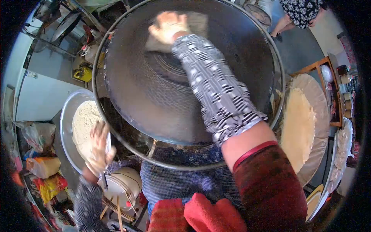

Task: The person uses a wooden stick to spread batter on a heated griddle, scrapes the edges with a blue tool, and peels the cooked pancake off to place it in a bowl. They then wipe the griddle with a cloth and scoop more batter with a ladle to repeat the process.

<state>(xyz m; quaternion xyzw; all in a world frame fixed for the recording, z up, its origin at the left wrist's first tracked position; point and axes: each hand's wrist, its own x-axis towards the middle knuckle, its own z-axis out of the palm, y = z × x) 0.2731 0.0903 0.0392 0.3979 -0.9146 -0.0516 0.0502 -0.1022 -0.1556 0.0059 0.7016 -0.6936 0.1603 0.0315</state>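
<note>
My right hand (pixel 169 28) presses down on a dark grey-brown cloth (pixel 197 24), fingers bent over it, on the far part of a big round black griddle (pixel 166 104). The hand and the cloth are smeared by motion. Down at the left, my left hand (pixel 99 149) is over the right edge of a metal basin (pixel 66 131) that holds a pale, floury batter or dough (pixel 85 116). Its pale-coated fingers are stretched out and a little blurred. Beside and partly under that hand shows a flat metal tool with a dark handle (pixel 104 181); no grip on it is visible.
A metal ring (pixel 185 168) surrounds the griddle. On the right, thin yellowish flatbread (pixel 297 127) lies on a round brownish mat (pixel 320 112). A white bucket (pixel 121 181) with sticks stands below the basin. Another person in patterned clothing (pixel 303 11) is at the upper right.
</note>
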